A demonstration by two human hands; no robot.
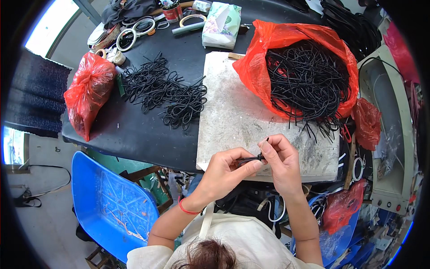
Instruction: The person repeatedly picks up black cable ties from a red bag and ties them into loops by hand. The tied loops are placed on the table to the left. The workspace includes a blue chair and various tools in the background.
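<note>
Over the near edge of the pale board, my two hands meet at a thin black cord point(259, 157) with a small knot or loop in it. My left hand point(230, 170) is closed, thumb and forefinger pinching the cord just left of the knot. A short end of the same cord sticks up from the fingertips of my right hand point(283, 161), which pinches it on the other side. Left of the board lie several looped bundles of black cord point(165, 89). An opened red plastic bag point(255, 67) at the far right of the board holds a tangled heap of black cords point(309, 76).
A tied red bag point(91, 89) rests at the table's left end. Tape rolls point(126, 39) and a tissue pack point(221, 26) stand along the back. A blue plastic tub point(112, 201) sits lower left; a grey metal machine housing point(380, 130) stands at the right.
</note>
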